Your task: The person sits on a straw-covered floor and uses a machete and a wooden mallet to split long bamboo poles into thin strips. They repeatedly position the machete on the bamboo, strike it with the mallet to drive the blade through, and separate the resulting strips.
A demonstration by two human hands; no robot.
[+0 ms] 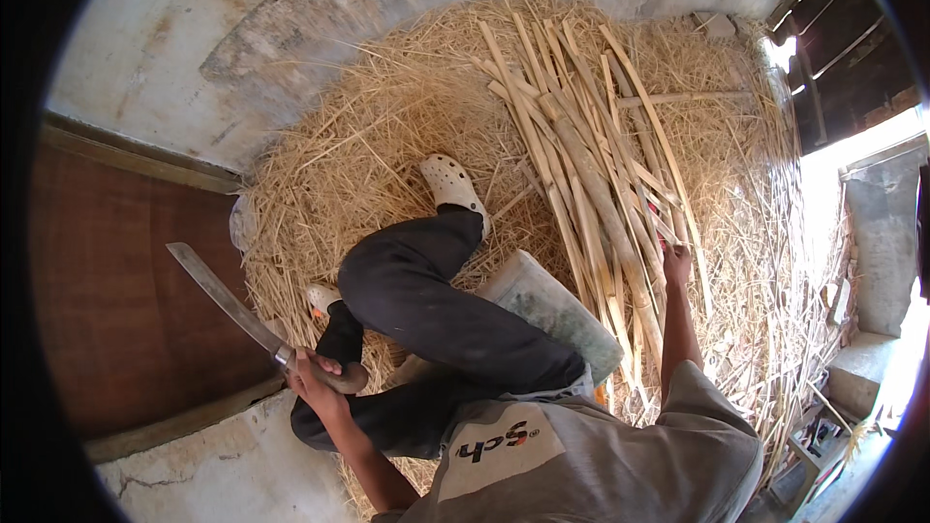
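Note:
My left hand (315, 378) is wrapped round the wooden handle of a machete (228, 300). Its long, slightly curved blade points up and to the left, away from my body. At the right, my right hand (676, 263) reaches down to a pile of split bamboo strips (581, 169), its fingers closed on the end of a bamboo strip (662, 226). A thicker bamboo pole (599, 189) lies lengthwise among the strips. Something small and red shows beside the right hand, too small to make out.
Dry straw (387, 107) covers the floor. A worn pale block (557, 310) is beside my bent leg. A stained wall (291, 29) rises at the far side, and a brown panel (145, 281) stands at the left. Bright light enters at the right, near a concrete ledge (862, 368).

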